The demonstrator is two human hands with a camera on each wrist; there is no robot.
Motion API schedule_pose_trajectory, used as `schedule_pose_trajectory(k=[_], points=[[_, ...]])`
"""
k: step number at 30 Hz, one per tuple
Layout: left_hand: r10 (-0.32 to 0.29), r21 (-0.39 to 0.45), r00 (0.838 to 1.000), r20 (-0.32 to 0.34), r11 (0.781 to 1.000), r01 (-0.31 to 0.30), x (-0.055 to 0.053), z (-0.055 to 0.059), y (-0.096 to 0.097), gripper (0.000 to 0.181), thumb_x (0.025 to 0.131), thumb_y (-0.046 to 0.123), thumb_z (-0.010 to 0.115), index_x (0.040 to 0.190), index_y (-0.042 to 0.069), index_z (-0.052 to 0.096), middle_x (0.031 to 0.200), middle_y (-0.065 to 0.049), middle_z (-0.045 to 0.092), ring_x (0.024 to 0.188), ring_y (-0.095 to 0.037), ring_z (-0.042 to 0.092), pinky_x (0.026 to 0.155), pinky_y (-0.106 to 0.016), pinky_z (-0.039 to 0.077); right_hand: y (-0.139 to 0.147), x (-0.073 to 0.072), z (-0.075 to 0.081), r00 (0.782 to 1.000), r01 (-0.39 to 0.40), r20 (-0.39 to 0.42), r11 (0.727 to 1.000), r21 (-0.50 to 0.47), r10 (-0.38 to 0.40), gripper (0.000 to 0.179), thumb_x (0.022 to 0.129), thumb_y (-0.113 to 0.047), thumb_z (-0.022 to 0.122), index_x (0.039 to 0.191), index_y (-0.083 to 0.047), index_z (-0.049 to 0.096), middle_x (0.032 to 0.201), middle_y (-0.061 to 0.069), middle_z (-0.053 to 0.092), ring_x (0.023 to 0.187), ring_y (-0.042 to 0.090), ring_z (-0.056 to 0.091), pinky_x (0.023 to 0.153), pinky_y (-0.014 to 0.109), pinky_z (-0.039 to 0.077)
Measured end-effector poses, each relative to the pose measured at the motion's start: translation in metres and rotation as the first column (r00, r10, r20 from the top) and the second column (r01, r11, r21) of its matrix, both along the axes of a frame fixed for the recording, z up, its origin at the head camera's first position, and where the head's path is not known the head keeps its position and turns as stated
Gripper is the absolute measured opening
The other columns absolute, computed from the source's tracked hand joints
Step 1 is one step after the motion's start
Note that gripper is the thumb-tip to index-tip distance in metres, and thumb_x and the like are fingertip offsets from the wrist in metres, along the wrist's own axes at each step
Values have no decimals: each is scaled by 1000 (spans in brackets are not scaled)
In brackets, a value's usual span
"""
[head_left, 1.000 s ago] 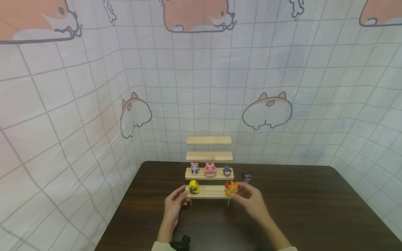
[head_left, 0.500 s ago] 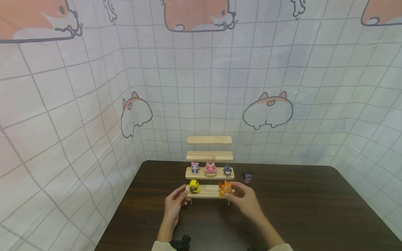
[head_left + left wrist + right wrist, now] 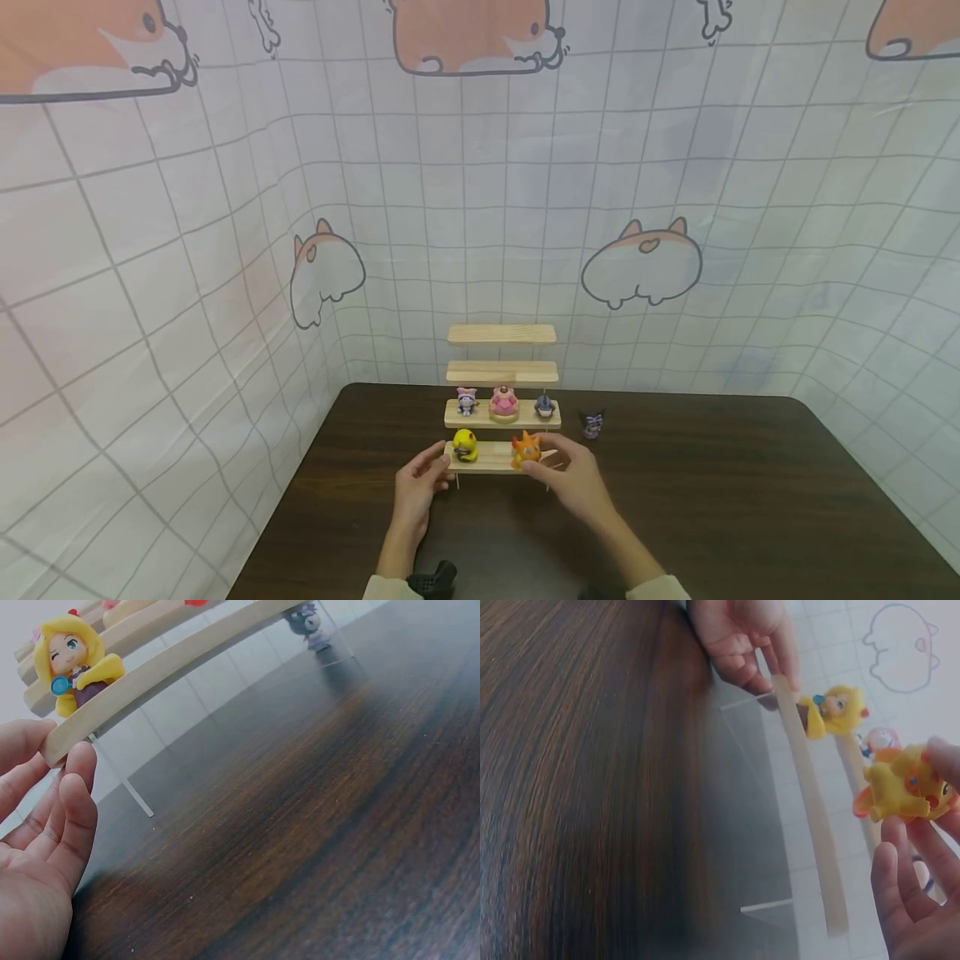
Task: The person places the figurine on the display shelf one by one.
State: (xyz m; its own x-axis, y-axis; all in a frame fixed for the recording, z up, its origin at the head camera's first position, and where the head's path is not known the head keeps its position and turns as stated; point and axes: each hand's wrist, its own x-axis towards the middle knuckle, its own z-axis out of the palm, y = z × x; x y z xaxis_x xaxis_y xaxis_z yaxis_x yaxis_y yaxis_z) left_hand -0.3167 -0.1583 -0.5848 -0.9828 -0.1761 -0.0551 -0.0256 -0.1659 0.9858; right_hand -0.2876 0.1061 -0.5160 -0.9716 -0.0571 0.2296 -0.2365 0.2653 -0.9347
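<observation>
My left hand [image 3: 414,493] pinches the left end of the lowest board of a stepped wooden display stand [image 3: 491,465]; in the left wrist view, the thumb lies on top and fingers [image 3: 78,814] are below. Next to it on that board sits a yellow-haired figurine [image 3: 75,656] with a blue magnifying glass. Between thumb and fingers, my right hand [image 3: 581,483] holds a yellow-and-orange figurine [image 3: 900,784] over the same board, right of its middle. The right wrist view shows this figurine's yellow body and orange parts close up.
On the second board stand a small pink-and-purple figurine [image 3: 467,402], a pink one [image 3: 503,404] and a dark blue-grey one [image 3: 544,406]. A black-and-purple figurine [image 3: 592,425] stands on the dark wooden table [image 3: 712,500], right of the stand. Behind hangs a grid-patterned curtain [image 3: 480,192].
My right hand has moved left along the lowest board with the yellow-and-orange figurine, from its right end towards the middle. The left hand keeps its grip on the board's end.
</observation>
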Motion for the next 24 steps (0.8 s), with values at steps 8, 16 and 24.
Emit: schedule_pose_trajectory(k=[8,16,24], points=[[6,1,1000,-7,1000,-6,3,4,1,45,98,22,71,138,4,63,96,2,72,77,-11,69,67,-23,57,-12,-6,-1,999,30,-24,999,29,-30,38,80,-23,89,115,-15,75,107,8,73,81,19,68,65,27,56],[-10,5,1000,3,1000,10,0,3,-1,41,100,14,68,138,-1,62,94,2,72,76,-12,69,67,-23,57,-24,-11,-3,996,82,-26,994,70,-81,41,79,-26,90,115,-14,75,109,12,76,76,19,71,62,26,56],[2,4,1000,2,1000,-2,2,4,1,43,98,19,70,138,2,63,95,3,73,76,-11,69,67,-23,56,-34,-16,-4,990,139,-43,983,123,-135,40,78,-28,90,112,-11,76,104,12,77,76,20,73,59,24,54]])
